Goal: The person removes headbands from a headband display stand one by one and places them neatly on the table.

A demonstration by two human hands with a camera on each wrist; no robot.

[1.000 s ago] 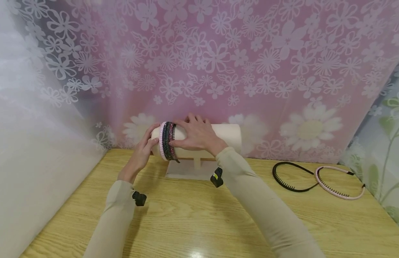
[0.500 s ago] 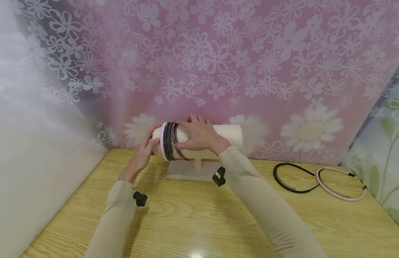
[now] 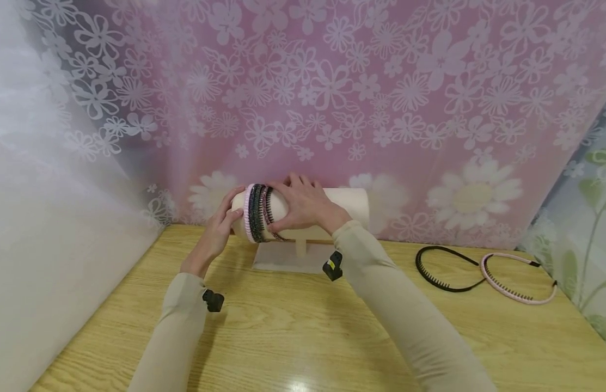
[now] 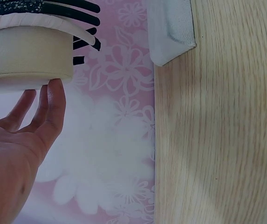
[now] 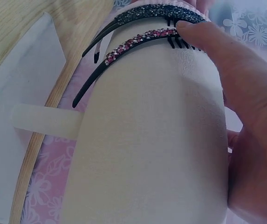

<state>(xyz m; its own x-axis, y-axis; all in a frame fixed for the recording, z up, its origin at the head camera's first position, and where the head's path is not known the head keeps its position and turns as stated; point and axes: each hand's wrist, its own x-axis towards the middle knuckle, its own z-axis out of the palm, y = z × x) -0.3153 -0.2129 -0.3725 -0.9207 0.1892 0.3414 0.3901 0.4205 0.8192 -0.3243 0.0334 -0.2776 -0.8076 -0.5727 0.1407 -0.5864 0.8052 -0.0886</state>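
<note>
A cream cylindrical headband stand [image 3: 349, 206] lies sideways on its short post. Around its left end sit a pale pink headband [image 3: 248, 220], dark glittery headbands [image 5: 147, 12] and a pink-glitter headband [image 5: 132, 45] with black comb teeth. My left hand [image 3: 214, 233] grips the stand's left end, fingers on the end face in the left wrist view. From above, my right hand [image 3: 305, 204] reaches over the cylinder and holds the pink-glitter headband, its thumb [image 5: 217, 42] at the band's edge. The far fingers are mostly hidden behind the cylinder.
The stand's pale base [image 3: 283, 259] rests on the wooden table [image 3: 273, 332] near its back edge. To the right lie a black headband [image 3: 422, 273] and a pink headband [image 3: 508, 295], touching or overlapping. A floral curtain [image 3: 303, 109] hangs behind.
The pink-glitter headband has shifted right, away from the dark glittery ones, with my right hand moving slightly right; a gap has opened between them. My left hand stays in place.
</note>
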